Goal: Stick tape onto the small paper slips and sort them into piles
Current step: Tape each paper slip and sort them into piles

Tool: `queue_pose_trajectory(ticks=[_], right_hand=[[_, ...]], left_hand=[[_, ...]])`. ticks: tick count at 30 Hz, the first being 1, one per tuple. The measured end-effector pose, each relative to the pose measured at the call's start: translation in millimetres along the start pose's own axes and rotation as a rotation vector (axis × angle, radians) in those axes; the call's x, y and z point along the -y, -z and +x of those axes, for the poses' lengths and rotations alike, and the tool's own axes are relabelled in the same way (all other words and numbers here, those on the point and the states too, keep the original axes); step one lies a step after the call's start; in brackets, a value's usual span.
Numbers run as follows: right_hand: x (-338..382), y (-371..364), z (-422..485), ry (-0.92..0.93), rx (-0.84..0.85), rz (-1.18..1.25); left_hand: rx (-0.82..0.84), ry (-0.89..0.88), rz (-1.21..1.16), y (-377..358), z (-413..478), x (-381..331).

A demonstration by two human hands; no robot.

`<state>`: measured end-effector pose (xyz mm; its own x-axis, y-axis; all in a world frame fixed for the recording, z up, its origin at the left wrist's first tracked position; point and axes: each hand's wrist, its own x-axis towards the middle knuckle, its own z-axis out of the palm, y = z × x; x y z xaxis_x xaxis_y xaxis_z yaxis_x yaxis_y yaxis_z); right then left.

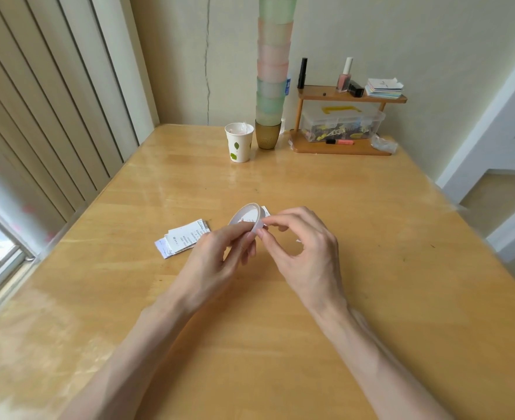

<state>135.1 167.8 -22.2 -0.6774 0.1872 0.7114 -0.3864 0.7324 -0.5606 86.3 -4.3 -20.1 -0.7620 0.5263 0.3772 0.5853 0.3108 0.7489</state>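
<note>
A white roll of tape (248,216) is held tilted above the middle of the wooden table (356,207). My left hand (216,262) grips its lower rim with thumb and fingers. My right hand (303,250) pinches at the roll's right edge with thumb and forefinger. A small pile of printed paper slips (183,237) lies on the table just left of my left hand. Another slip (267,213) peeks out behind the roll, mostly hidden by it and my right hand.
At the table's far edge stand a paper cup (239,142) with leaf prints, a tall stack of pastel cups (272,71) and a small wooden shelf (341,147) holding bottles, cards and a clear box. A window and blinds run along the left.
</note>
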Motion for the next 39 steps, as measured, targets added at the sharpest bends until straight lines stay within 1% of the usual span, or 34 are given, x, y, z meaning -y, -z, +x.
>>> queue_pose_trajectory(ticks=[4, 8, 12, 15, 18, 20, 22, 25, 30, 34, 37, 39], right_hand=[[2.1, -1.1, -0.7, -0.068, 0.007, 0.022], [0.8, -4.9, -1.2, -0.07, 0.019, 0.034], [-1.9, -4.9, -1.2, -0.09, 0.02, 0.085], [-1.2, -3.1, 0.9, -0.174, 0.088, 0.129], [-3.2, -3.2, 2.3, -0.261, 0.156, 0.218], [-3.3, -4.3, 2.6, -0.291, 0.164, 0.255], [-1.4, -4.6, 2.5, -0.311, 0.141, 0.263], [-3.5, -0.6, 4.5, -0.314, 0.101, 0.24], [-5.1, -0.5, 1.3, -0.239, 0.212, 0.154], [-3.2, -0.9, 2.0, -0.223, 0.196, 0.137], [-2.4, 1.8, 2.3, -0.246, 0.186, 0.171], [-1.8, 3.0, 3.5, -0.271, 0.205, 0.217]], left_hand=[[-0.006, -0.013, 0.03, -0.3, -0.2, 0.4], [-0.026, -0.048, 0.048, -0.2, -0.4, -1.5], [-0.075, -0.133, 0.229, 0.5, 0.5, 4.9], [-0.116, -0.155, 0.3, 1.6, 1.2, 6.6], [-0.123, -0.084, 0.247, 3.3, 0.6, 5.1], [-0.12, -0.022, 0.181, 4.3, 0.2, 3.3], [-0.115, 0.009, 0.134, 5.3, 0.1, 1.9], [-0.118, 0.031, 0.134, 5.7, 0.2, 2.5], [-0.096, 0.01, 0.167, 4.5, 0.3, 3.0], [-0.092, 0.01, 0.2, 5.6, -0.5, 2.8], [-0.068, -0.002, 0.209, 5.3, -2.0, 1.0], [-0.054, 0.0, 0.172, 5.6, -2.1, -0.5]])
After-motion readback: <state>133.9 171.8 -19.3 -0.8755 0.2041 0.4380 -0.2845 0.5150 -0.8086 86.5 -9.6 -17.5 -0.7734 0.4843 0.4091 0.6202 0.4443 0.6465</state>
